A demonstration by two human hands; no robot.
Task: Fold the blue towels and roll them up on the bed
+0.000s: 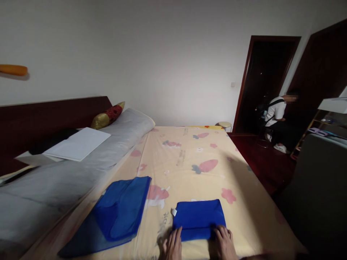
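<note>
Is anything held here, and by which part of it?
The left hand and right hand touch the smaller blue cloth at its near corners; whether they grip it cannot be told.

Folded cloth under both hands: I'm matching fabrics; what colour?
Blue rectangular cloth, clearest in the head view.

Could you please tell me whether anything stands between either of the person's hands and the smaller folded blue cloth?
Nothing visible does: the left hand and the right hand touch the smaller blue cloth near its closer corners. The larger blue fabric lies apart, to the left.
</note>
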